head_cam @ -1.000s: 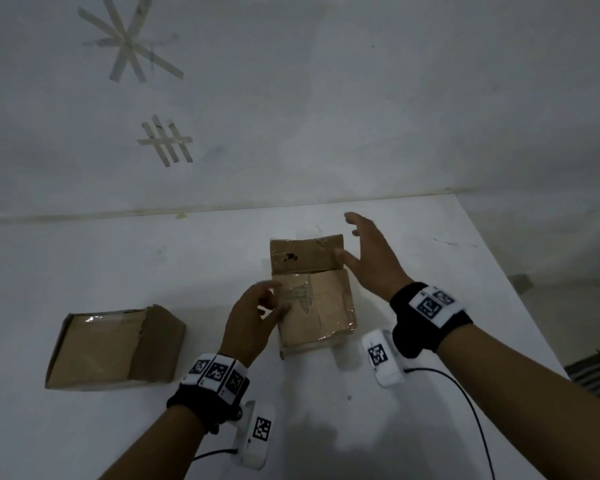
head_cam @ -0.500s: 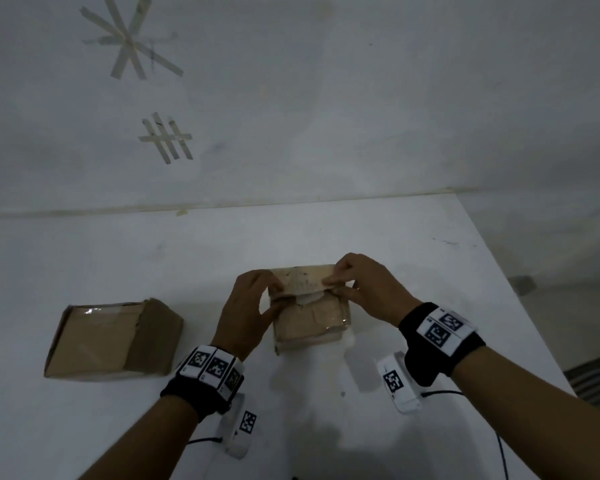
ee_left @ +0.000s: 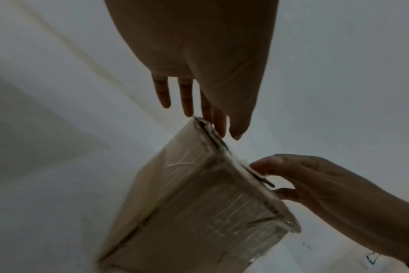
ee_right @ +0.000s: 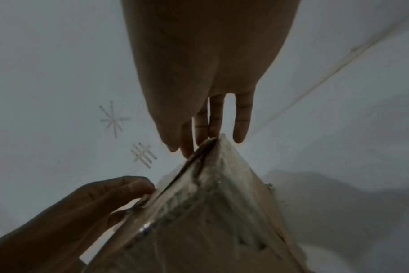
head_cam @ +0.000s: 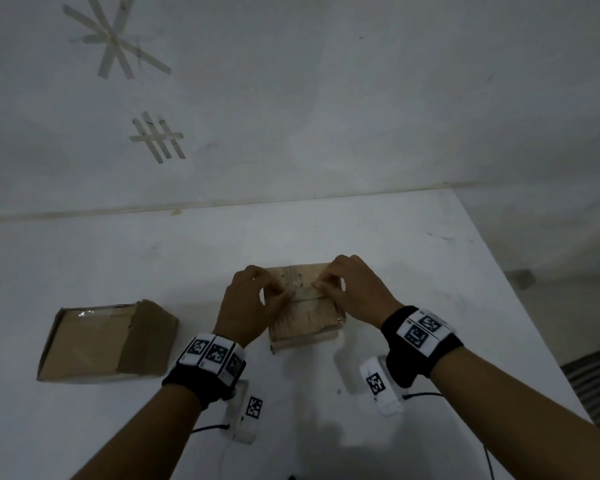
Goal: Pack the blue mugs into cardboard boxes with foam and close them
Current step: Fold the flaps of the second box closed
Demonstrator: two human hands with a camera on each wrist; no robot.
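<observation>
Change since earlier frames: far flap that stood up behind the box a second ago is now folded down; both hands have closed in on the top from either side.
Box in hand: small brown cardboard box with glossy clear tape over its faces (head_cam: 305, 317), standing on the white table (head_cam: 413, 251), directly ahead, between the two wrists.
Left hand (head_cam: 248, 306): at the box's left top edge, fingers curled, thumb and fingertips pinching the flap edge.
Right hand (head_cam: 357, 291): at the right top edge, mirrored pinch on the flap; fingers bent over the top.
Key relation: flap seam runs left to right between the hands, so each hand sits at one end of it; neither is clearly nearer. Closing pressure would go downward and inward, my judgement.
Wrist views: flap layers show a dark gap at the rim (ee_left: 213, 133); top not yet flat.
Contents: mug and foam not visible; cannot tell if inside.
Second box: larger brown cardboard box lying on its side (head_cam: 108, 341), well apart to the left, untouched.
Step (judged): closing this box's top.
</observation>
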